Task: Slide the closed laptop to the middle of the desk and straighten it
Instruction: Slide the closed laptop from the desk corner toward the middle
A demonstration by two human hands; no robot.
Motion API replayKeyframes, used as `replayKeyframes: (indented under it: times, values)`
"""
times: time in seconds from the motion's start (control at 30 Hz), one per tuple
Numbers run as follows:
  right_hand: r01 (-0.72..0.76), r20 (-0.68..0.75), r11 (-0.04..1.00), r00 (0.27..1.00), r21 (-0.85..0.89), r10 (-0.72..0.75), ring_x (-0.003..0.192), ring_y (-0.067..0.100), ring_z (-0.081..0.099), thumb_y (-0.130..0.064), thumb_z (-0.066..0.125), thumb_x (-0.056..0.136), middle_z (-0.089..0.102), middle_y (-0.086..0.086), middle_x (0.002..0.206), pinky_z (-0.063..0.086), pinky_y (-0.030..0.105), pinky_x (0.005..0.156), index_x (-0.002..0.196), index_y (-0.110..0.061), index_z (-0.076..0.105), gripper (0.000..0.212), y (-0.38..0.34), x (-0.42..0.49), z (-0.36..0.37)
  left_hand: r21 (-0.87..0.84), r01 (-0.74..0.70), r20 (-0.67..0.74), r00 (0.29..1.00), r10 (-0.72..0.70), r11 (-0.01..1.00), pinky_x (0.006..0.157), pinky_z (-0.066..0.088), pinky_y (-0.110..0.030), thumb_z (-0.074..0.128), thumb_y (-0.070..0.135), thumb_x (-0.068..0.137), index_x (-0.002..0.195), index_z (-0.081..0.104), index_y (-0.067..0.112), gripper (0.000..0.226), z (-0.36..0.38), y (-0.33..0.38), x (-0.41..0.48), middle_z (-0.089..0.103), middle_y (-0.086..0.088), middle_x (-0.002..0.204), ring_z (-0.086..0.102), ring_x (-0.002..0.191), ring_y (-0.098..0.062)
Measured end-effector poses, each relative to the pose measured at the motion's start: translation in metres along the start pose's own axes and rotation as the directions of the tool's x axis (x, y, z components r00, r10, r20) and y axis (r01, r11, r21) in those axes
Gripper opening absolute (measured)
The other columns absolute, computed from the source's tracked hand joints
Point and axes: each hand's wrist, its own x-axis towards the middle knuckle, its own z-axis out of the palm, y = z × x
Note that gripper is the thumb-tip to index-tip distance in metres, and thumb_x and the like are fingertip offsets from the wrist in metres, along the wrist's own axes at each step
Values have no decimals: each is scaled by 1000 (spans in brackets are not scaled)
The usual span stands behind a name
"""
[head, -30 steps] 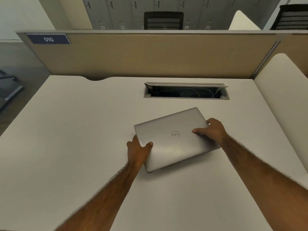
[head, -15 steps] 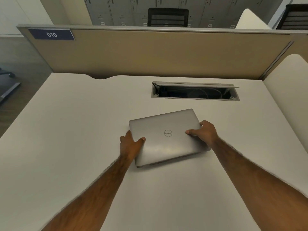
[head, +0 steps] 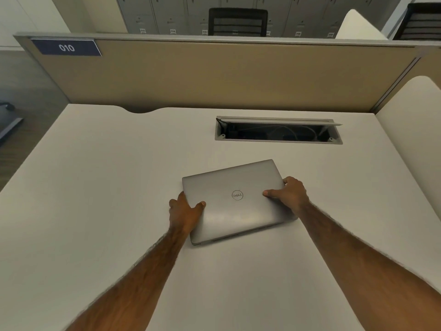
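A closed silver laptop (head: 235,201) with a round logo on its lid lies flat on the white desk (head: 107,187), near the middle and slightly turned, its right side farther from me. My left hand (head: 185,215) grips its left edge, thumb on the lid. My right hand (head: 290,193) holds the right edge, thumb pressed on the lid and fingers curled around the side. Both forearms reach in from the bottom of the view.
An open cable tray (head: 278,130) is sunk into the desk just behind the laptop. A tan partition (head: 214,75) with a blue "010" label (head: 66,47) closes the back edge. A white side panel (head: 410,139) rises on the right. The floor drops off at left.
The laptop has slid left across the desk with both hands on it, and its tilt has lessened. Both hands kept their grip.
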Motion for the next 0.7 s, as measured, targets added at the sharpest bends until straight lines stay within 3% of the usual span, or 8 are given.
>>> replayKeyframes:
  times: [0.3, 0.5, 0.7]
  values:
    - [23, 5, 999, 1000, -42, -22, 113, 34, 62, -63, 86, 59, 62, 11, 127, 53, 51, 99, 124, -14, 61, 85, 4, 0, -1, 80, 9, -7, 1000, -8, 997, 95, 45, -46, 65, 49, 83, 136, 43, 15, 68, 0, 7, -10, 44, -11, 125, 50, 121, -37]
    - [66, 20, 997, 998, 47, -67, 118, 34, 63, -53, 87, 68, 61, 15, 134, 54, 47, 101, 135, -11, 60, 83, 15, -1, -6, 197, 13, -6, 1000, -12, 980, 95, 47, -50, 65, 53, 83, 135, 44, 9, 71, -10, 11, -8, 42, -15, 131, 49, 123, -39]
    - [78, 27, 992, 996, 99, -81, 102, 29, 68, -41, 88, 72, 72, 14, 121, 48, 32, 81, 127, -7, 67, 68, 23, 0, -12, 166, 71, -4, 997, -71, 984, 100, 46, -47, 66, 47, 86, 144, 37, 6, 76, -12, 5, -3, 38, -18, 142, 50, 126, -41]
